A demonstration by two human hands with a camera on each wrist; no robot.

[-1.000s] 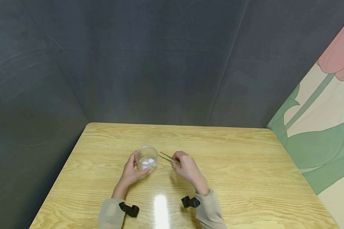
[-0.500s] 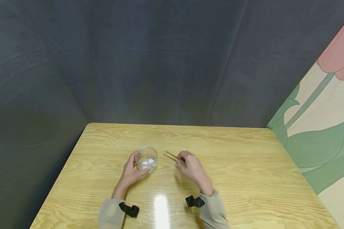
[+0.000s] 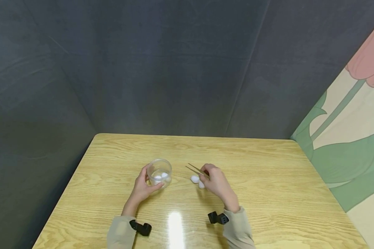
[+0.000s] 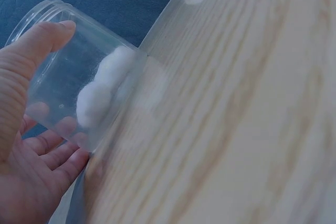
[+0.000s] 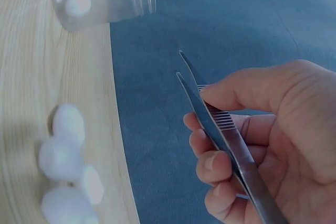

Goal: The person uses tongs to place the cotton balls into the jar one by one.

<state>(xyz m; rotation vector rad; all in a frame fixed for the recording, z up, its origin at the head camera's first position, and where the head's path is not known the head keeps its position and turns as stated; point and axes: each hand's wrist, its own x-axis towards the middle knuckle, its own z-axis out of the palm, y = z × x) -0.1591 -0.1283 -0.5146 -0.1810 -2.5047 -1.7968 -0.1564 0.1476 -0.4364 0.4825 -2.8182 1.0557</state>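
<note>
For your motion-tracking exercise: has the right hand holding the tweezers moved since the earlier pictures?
Yes. The right hand with the tweezers has shifted rightward, away from the unmoved jar, uncovering cotton balls.

A: What is the person wearing?

B: Long beige fabric sleeves, loose and a little creased, one on each arm. The left beige sleeve [image 3: 121, 232] ends at the wrist, and so does the right beige sleeve [image 3: 238, 228].

A: Anything on the wrists?

B: Yes. A small black boxy camera mount [image 3: 141, 228] sits at the left cuff, matt plastic with an angled bracket. A second black boxy mount [image 3: 218, 218] sits at the right cuff, with a few tiny pale dots on its face.

A: Gloves, rings, a watch?

B: The left hand [image 3: 142, 187] and the right hand [image 3: 217, 183] are bare. Short nails show in the wrist views.
</note>
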